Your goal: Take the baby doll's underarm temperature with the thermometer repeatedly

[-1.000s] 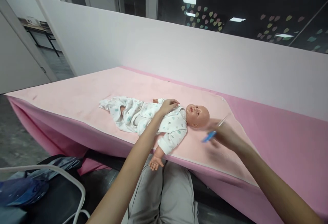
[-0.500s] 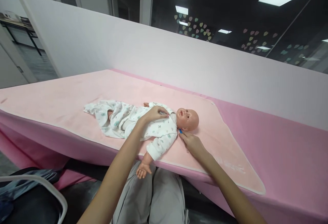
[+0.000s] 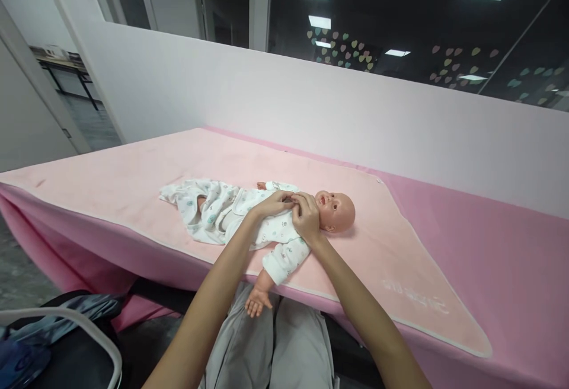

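A bald baby doll (image 3: 340, 212) lies on its back on a light pink mat (image 3: 391, 258), its head to the right. It wears a white patterned garment (image 3: 284, 230), rumpled over the legs. My left hand (image 3: 274, 203) rests on the chest with its fingers pinched together at the front of the garment. Right beside it, just below the doll's chin, my right hand (image 3: 306, 214) has its fingers curled at the collar area. The fingertips of both hands nearly meet, and what they pinch is too small to make out. One doll arm hangs over the near edge of the mat.
A white partition wall (image 3: 311, 104) runs behind the pink-covered table (image 3: 511, 246), with dark glass above it. At the lower left stands a chair (image 3: 89, 329) with cloth on it. My knees are under the table's near edge.
My right hand has moved left from beside the doll's neck to its upper chest, next to my left hand. The blue thing near its fingertips no longer shows. The camera view has shifted slightly.
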Demonstrator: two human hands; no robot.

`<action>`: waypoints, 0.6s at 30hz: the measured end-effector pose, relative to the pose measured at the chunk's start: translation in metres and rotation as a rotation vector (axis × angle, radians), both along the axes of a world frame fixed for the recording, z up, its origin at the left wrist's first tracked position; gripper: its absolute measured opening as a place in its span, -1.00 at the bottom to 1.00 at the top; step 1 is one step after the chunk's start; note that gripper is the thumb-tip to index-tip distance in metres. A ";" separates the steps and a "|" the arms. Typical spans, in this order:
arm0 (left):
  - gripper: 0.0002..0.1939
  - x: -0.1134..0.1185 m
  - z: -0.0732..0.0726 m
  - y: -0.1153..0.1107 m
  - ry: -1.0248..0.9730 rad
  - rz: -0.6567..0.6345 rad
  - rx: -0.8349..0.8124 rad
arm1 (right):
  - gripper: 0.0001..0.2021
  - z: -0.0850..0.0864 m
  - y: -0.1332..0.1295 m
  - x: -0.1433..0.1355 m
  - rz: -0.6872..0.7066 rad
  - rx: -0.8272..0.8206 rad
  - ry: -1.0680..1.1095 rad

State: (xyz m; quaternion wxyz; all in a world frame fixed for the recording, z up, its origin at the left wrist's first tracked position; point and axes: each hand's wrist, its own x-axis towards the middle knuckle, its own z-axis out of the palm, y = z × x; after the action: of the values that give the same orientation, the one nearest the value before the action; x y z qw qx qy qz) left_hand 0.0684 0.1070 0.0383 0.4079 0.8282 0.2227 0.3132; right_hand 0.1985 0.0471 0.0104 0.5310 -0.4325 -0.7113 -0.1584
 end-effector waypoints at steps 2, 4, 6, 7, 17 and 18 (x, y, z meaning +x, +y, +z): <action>-0.81 0.000 -0.002 0.002 -0.001 0.007 -0.007 | -0.70 -0.003 -0.002 0.001 0.031 0.018 0.004; -0.79 0.001 -0.004 0.004 0.001 -0.001 -0.023 | -0.66 -0.005 -0.004 0.003 0.064 0.036 -0.001; -0.75 0.001 -0.004 0.005 -0.006 -0.022 -0.049 | -0.61 -0.007 -0.004 0.004 0.075 0.046 -0.002; -0.74 0.001 -0.004 0.004 -0.015 -0.028 -0.063 | -0.60 -0.008 -0.004 0.004 0.068 0.045 0.001; -0.77 -0.002 0.004 -0.001 0.002 -0.006 -0.072 | -0.63 -0.013 -0.003 0.003 0.016 -0.014 0.026; -0.78 -0.002 0.004 -0.001 -0.004 -0.004 -0.067 | -0.62 -0.013 -0.003 0.004 0.015 -0.025 0.024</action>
State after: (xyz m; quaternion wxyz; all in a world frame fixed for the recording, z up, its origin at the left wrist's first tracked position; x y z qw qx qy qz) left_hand 0.0663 0.1057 0.0421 0.4365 0.8139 0.2303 0.3065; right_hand 0.2022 0.0439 -0.0026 0.5351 -0.4357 -0.7101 -0.1401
